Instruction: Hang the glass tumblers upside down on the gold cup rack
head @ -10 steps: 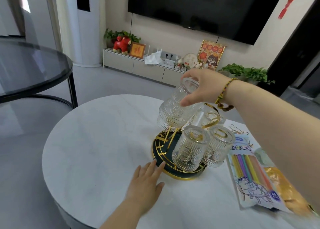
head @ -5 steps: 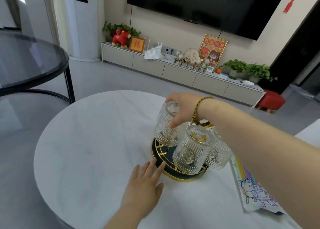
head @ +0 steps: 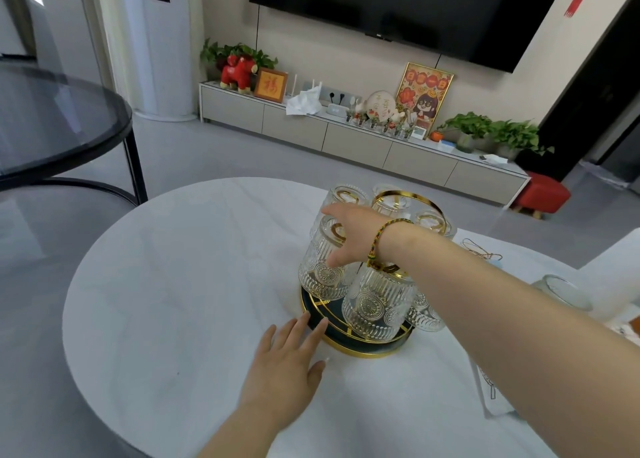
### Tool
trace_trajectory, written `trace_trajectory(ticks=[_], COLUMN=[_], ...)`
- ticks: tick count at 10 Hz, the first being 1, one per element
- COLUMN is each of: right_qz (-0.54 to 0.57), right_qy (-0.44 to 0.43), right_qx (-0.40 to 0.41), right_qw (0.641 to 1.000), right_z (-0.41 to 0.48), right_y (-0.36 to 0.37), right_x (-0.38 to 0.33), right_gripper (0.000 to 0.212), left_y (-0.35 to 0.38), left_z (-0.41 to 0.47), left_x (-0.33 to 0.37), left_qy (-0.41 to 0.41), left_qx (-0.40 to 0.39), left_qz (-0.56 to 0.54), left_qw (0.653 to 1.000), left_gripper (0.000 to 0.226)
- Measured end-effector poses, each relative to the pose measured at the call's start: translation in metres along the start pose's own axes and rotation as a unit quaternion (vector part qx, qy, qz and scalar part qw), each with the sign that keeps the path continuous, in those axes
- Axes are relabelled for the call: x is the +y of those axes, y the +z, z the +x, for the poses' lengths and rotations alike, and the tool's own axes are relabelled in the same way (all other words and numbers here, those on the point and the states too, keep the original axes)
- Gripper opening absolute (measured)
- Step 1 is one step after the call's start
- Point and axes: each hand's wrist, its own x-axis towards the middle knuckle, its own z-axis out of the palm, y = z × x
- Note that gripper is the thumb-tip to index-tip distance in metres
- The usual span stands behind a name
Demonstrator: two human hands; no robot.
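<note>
The gold cup rack (head: 360, 348) with its dark round base stands on the white round table (head: 166, 302). Several ribbed glass tumblers hang on it upside down. My right hand (head: 349, 236) rests over the left tumbler (head: 320, 272), fingers spread across its upturned bottom and thumb against its side. A front tumbler (head: 372, 307) hangs beside it, and others (head: 389, 199) hang behind my wrist. My left hand (head: 289, 364) lies flat on the table with its fingertips touching the rack's base rim.
One more glass (head: 561, 293) stands on the table at the right, behind my forearm. A printed packet (head: 491, 395) lies under my right arm. A dark glass side table (head: 52, 125) stands at the left. A TV cabinet lines the far wall.
My right hand has brought the tumbler down from above the rack onto a left peg, where it now hangs. My left hand has stayed at the base.
</note>
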Motion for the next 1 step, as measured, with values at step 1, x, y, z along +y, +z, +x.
trace_trajectory(ticks=[1], right_qz=[0.058], right_qy=[-0.011], right_qx=[0.059], right_qw=[0.996], right_z=[-0.0145], right_y=[0.0028], right_x=[0.0028], right_gripper=[0.082], left_y=[-0.0015], left_z=[-0.0001], left_x=[-0.0010], left_qy=[0.010], left_qx=[-0.012], left_qz=[-0.006], left_qw=[1.000], left_gripper=[0.055])
